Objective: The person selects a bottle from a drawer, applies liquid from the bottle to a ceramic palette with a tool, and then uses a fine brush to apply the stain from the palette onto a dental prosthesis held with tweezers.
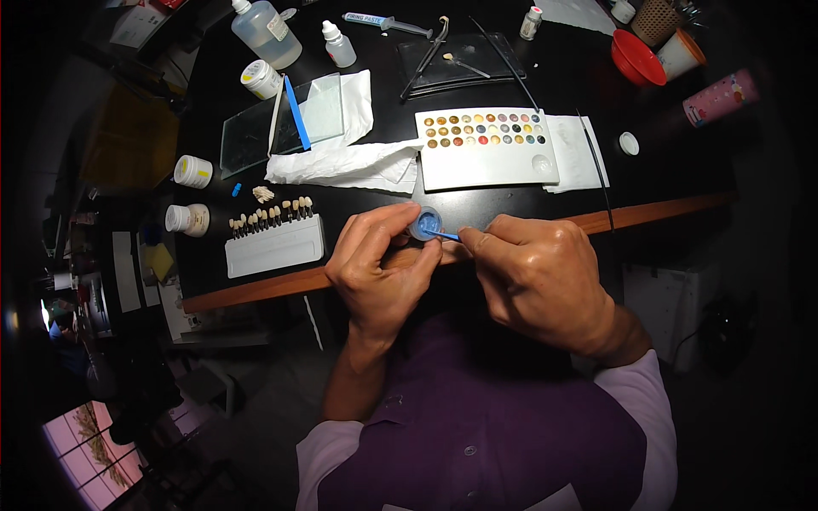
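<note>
Just over the table's front edge, my left hand (379, 260) holds a small round jar (425, 223) with blue material inside, its mouth turned up. My right hand (537, 272) pinches a thin blue stick (449, 236), whose far end reaches into the jar. Beyond my hands lies a white palette (486, 166) with rows of coloured wells. To the left of the jar stands a tooth shade guide (274, 243) with several tooth-shaped tabs. A crumpled white paper towel (349, 166) lies between palette and glass slab (281, 123).
White jars (194, 171) stand at the left, and bottles (338, 44) at the back left. A black tray (460, 72) with tools is behind the palette. On the right are a thin brush (594, 157), a white cap (629, 143), a red bowl (637, 60) and a pink can (721, 100).
</note>
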Demonstrator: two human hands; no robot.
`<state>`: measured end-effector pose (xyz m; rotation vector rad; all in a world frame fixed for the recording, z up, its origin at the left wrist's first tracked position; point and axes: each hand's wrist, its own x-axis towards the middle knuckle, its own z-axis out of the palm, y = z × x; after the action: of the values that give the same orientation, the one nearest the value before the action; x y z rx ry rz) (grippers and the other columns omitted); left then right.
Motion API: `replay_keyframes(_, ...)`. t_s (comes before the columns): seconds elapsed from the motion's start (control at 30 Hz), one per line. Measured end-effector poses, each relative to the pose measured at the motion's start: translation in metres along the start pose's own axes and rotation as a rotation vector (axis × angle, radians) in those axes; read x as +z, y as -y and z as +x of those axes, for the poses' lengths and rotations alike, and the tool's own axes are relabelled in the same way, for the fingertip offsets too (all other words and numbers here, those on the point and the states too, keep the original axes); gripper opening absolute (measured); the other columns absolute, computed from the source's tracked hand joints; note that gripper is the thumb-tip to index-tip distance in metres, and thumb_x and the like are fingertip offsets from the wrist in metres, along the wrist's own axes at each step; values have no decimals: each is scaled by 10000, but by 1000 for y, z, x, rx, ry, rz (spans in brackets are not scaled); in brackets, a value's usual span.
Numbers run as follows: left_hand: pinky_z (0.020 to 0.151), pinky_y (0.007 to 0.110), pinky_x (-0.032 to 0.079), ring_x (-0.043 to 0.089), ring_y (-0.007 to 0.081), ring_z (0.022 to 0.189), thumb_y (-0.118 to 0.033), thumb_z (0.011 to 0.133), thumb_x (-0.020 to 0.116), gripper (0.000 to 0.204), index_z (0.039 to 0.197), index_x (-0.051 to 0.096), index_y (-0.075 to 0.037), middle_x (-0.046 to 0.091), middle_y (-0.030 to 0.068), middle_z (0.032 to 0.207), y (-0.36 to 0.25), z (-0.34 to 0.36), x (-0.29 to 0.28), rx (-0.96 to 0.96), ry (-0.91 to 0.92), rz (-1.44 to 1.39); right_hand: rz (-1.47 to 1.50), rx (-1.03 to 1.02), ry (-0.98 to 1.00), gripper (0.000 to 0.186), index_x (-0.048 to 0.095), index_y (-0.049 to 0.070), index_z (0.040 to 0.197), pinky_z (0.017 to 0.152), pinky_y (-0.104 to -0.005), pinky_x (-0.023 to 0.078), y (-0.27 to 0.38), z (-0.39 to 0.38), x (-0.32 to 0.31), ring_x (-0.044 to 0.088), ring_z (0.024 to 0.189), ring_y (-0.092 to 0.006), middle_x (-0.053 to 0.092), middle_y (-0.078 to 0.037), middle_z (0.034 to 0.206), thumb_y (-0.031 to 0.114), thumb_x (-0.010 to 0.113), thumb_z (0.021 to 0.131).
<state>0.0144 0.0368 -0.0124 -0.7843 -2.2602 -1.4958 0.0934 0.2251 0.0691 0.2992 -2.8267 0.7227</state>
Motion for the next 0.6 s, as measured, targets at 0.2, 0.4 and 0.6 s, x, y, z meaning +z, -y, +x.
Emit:
replay_keyframes(0.2, 833, 304, 632, 776, 200, 994, 38, 698, 926, 435, 1119, 830, -12, 801, 126, 1108, -1, -1, -1, -17, 33, 18, 162, 29, 8, 92, 795, 35, 914, 619, -467, 578, -18, 4, 3, 730, 656, -351, 694, -133, 713, 85, 752, 850)
replay_keyframes(0.4, 798, 288, 623, 769, 182, 964, 15, 714, 936, 412, 1110, 829, -14, 803, 122, 1110, -2, 0, -2, -20, 38, 25, 397, 46, 41, 261, 837, -23, 1087, 570, -332, 556, -33, 6, 7, 740, 637, -220, 771, -158, 805, -58, 735, 850)
replay_keyframes(0.6, 735, 258, 606, 755, 146, 919, -34, 744, 963, 394, 1110, 816, -24, 804, 116, 1122, -5, 2, 0, -78, 36, 56, 366, 361, -142, 198, 832, -28, 1101, 648, -398, 576, -42, -6, -8, 770, 713, -311, 781, -207, 852, -6, 740, 927)
